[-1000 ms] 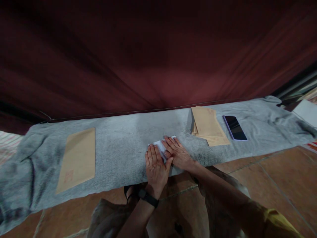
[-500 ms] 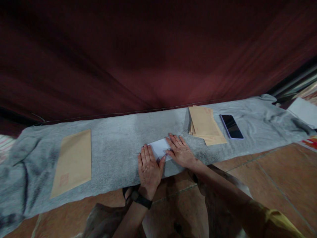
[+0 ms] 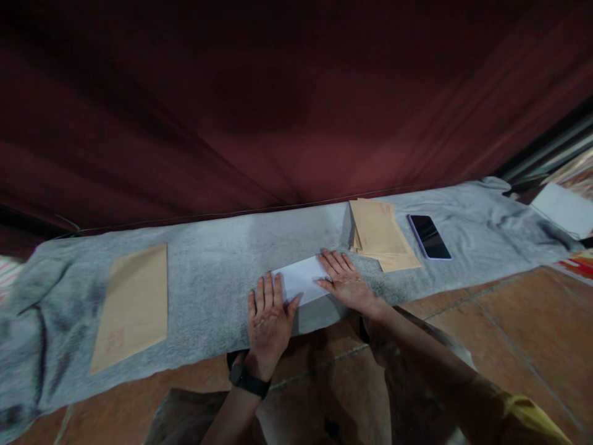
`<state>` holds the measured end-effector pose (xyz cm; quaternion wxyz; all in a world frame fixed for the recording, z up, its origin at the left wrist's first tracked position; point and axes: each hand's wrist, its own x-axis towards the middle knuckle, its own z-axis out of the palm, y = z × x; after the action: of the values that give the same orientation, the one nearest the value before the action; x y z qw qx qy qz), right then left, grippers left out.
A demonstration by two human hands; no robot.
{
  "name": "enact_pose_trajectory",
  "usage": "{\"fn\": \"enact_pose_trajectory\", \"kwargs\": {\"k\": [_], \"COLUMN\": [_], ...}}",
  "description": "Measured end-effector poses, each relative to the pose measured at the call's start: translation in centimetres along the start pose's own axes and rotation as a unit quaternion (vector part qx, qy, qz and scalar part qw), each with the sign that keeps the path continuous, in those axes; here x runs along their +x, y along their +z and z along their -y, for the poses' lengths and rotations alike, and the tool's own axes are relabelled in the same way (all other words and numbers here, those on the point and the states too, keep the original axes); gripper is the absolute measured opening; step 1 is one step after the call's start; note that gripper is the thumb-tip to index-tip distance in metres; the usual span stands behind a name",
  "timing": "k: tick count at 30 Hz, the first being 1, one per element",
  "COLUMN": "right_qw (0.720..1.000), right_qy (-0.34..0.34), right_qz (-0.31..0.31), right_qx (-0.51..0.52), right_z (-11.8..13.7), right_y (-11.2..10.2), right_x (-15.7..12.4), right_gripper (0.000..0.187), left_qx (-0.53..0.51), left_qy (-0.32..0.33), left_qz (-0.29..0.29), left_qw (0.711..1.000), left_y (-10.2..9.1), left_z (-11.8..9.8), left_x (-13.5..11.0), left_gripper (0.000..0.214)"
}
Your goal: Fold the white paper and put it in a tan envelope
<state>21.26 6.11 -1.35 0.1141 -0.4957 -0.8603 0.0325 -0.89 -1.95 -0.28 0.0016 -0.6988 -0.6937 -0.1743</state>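
A white sheet of paper [image 3: 299,277], narrow and apparently folded, lies on the grey cloth in front of me. My left hand [image 3: 269,315] rests flat at its left end, fingers stretched out and thumb on the near edge. On the right end lies my right hand [image 3: 345,281], palm down with its fingers spread. Both hands press on the paper without gripping it. Just beyond my right hand is a loose stack of brown envelopes [image 3: 377,228]. One more brown envelope [image 3: 134,303] lies alone on the left.
The grey cloth [image 3: 208,278] covers a long, low surface, rumpled at both ends. A phone [image 3: 429,237] in a purple case lies right of the stack. Behind hangs a dark red curtain [image 3: 296,142]. White paper [image 3: 563,207] is at the far right. Tiled floor [image 3: 514,321] lies below.
My hands have moved apart along the paper, the left one to the left and the right one slightly right. More of the white paper shows between them.
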Motion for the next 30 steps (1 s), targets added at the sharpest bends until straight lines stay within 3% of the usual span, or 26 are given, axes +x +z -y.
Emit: {"fn": "enact_pose_trajectory", "kwargs": {"k": [4, 9, 16, 24, 30], "right_qw": [0.999, 0.987, 0.960, 0.929, 0.954], "right_qy": [0.027, 0.119, 0.227, 0.249, 0.206], "right_qz": [-0.022, -0.035, 0.043, 0.008, 0.019], "right_qx": [0.042, 0.101, 0.160, 0.272, 0.218], "right_z": [0.1, 1.1, 2.0, 0.7, 0.4], "right_y": [-0.5, -1.5, -2.1, -1.1, -1.0], "right_x": [0.4, 1.4, 2.5, 2.6, 2.7], "right_gripper": [0.059, 0.034, 0.018, 0.019, 0.018], "left_qx": [0.003, 0.019, 0.024, 0.003, -0.015], "left_qy": [0.007, 0.017, 0.015, 0.037, 0.034], "left_qz": [0.002, 0.004, 0.000, -0.003, -0.004], "left_qw": [1.000, 1.000, 1.000, 0.999, 0.999], "left_y": [-0.1, -0.2, 0.0, -0.1, 0.1], "left_z": [0.3, 0.3, 0.5, 1.3, 1.3], "left_x": [0.0, 0.0, -0.1, 0.1, 0.1], "left_gripper": [0.068, 0.067, 0.067, 0.068, 0.068]}}
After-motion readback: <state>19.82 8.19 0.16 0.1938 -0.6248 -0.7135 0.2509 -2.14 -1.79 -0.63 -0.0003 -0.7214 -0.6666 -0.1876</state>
